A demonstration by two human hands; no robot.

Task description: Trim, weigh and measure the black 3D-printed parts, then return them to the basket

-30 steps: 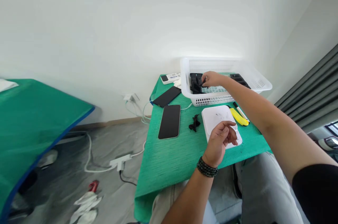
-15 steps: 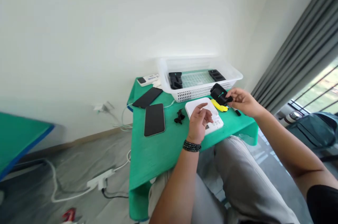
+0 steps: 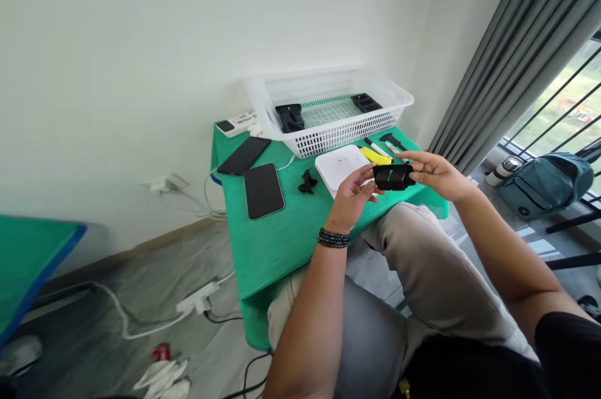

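Observation:
A small black plastic part (image 3: 393, 177) is held between both my hands above the near right edge of the green table (image 3: 277, 233). My right hand (image 3: 434, 174) pinches its right end. My left hand (image 3: 353, 198), with a bead bracelet on the wrist, touches its left end with curled fingers. Just behind lies a white flat box (image 3: 339, 167). A white plastic basket (image 3: 328, 108) at the back of the table holds two more black parts (image 3: 290, 117).
Two dark phones (image 3: 263, 190) lie on the left of the table, a small black clip (image 3: 307, 182) beside them. A yellow cutter (image 3: 374, 156) and pens lie by the basket. Cables and a power strip (image 3: 195, 303) cross the floor. Curtain and a bag (image 3: 544, 183) stand right.
My right hand has drawn the black part from the basket toward me, and my left hand has risen from the white box to meet it. The view has swung right.

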